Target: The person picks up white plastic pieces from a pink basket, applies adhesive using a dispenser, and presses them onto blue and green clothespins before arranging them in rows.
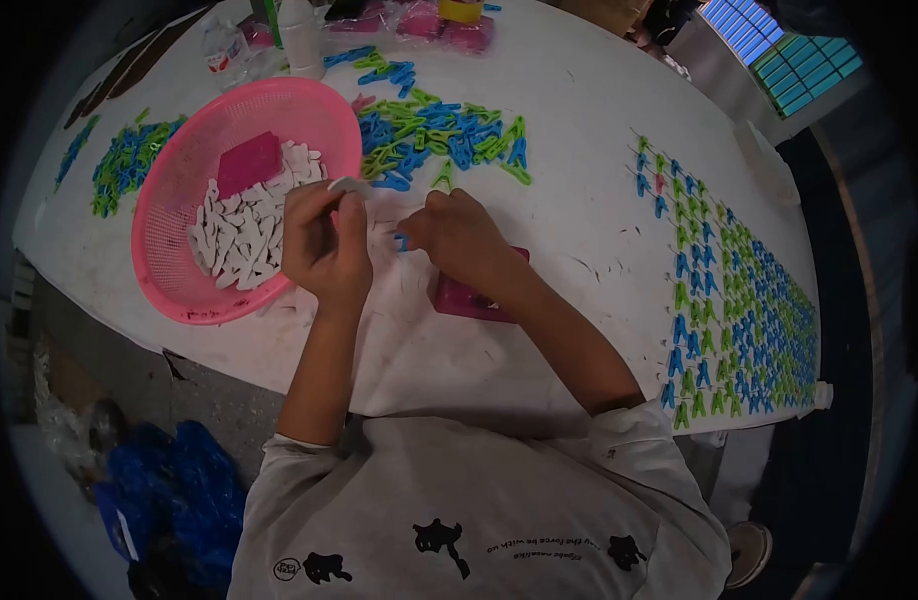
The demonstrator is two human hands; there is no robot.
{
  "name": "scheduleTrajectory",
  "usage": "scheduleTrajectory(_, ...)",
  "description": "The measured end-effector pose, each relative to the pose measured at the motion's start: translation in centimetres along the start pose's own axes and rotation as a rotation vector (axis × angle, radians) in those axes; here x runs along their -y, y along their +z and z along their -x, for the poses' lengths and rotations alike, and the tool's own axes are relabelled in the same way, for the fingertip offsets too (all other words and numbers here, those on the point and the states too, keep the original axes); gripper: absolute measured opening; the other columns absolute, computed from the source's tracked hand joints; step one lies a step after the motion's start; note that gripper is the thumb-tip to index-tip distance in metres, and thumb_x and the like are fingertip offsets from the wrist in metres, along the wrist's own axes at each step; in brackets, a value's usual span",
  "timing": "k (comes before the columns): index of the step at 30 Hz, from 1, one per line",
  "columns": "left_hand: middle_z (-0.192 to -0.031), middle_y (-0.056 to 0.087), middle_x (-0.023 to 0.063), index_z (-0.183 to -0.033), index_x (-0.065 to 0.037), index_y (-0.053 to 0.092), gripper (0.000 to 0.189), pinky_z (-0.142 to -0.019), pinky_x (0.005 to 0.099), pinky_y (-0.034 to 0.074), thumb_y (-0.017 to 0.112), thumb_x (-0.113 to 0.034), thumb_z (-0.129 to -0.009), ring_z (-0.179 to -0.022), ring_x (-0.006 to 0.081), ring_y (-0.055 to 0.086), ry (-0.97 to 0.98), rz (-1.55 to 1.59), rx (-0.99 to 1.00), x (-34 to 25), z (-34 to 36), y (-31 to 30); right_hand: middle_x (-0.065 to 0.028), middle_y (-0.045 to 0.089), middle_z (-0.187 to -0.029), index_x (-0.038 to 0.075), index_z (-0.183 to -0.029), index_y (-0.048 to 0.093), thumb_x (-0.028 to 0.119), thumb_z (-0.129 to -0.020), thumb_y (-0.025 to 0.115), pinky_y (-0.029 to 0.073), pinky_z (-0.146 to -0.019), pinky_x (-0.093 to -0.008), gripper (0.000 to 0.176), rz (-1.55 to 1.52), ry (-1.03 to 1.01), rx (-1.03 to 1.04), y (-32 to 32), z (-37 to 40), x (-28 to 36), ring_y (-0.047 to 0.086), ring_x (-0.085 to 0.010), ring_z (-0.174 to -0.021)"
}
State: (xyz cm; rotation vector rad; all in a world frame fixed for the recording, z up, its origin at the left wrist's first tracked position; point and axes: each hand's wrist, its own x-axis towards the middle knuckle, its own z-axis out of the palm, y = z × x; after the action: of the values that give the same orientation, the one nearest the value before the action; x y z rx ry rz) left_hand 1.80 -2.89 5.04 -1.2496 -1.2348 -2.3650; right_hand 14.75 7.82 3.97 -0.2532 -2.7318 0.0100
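Note:
My left hand (324, 245) is closed, with a small flat white piece (351, 186) pinched between thumb and fingertips. It is by the right rim of a pink basket (151, 250), which holds many similar white pieces (244, 235) and a dark pink block (249, 163). My right hand (464, 240) is closed too, and a blue clothespin (401, 241) pokes out at its fingertips; the rest of the grip is hidden. Just beyond that hand lies a green clothespin (443, 175). Under the right wrist sits a dark pink box (469, 300), partly covered.
Loose blue and green clothespins (434, 135) are heaped behind my hands, with another pile (129, 165) left of the basket. Rows of clothespins (739, 310) stand along the right of the white table (579, 150). A white bottle (300, 35) is at the back.

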Motion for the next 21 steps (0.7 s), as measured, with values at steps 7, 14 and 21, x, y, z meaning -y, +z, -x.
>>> scheduleTrajectory(7,-0.092,0.059,0.0064,-0.105,0.002,0.058,0.016,-0.064,0.0237,0.050,0.063,0.006,-0.090,-0.074,0.0111,0.058,-0.016,0.005,-0.139,-0.2,-0.8,-0.2,0.0019,0.065,-0.072,0.018,-0.082,0.074,0.014,-0.075,0.071,0.043,-0.075,-0.0338,0.008,-0.021,-0.020,0.137,-2.0,-1.0,0.9,0.058,-0.0164,-0.082)
scheduleTrajectory(14,-0.092,0.058,0.0058,-0.104,0.003,0.057,0.015,-0.065,0.0230,0.050,0.060,0.008,-0.091,-0.075,0.0104,0.059,0.046,-0.057,-0.010,0.1,-0.9,-0.4,0.0004,0.067,-0.072,0.018,-0.075,0.073,0.012,-0.073,0.067,0.045,-0.078,-0.0322,0.009,0.024,-0.104,0.144,-2.2,-1.2,3.0,0.064,-0.0169,-0.083)
scheduleTrajectory(21,-0.100,0.060,0.0113,-0.104,0.005,0.060,0.020,-0.073,0.0241,0.049,0.065,0.011,-0.086,-0.084,0.0140,0.057,-0.029,0.035,-0.045,-0.3,-0.7,-0.4,0.0012,0.066,-0.069,0.017,-0.074,0.073,0.014,-0.073,0.067,0.046,-0.080,-0.0321,0.007,0.006,-0.062,0.276,-4.2,-1.0,3.6,0.065,-0.0171,-0.078)
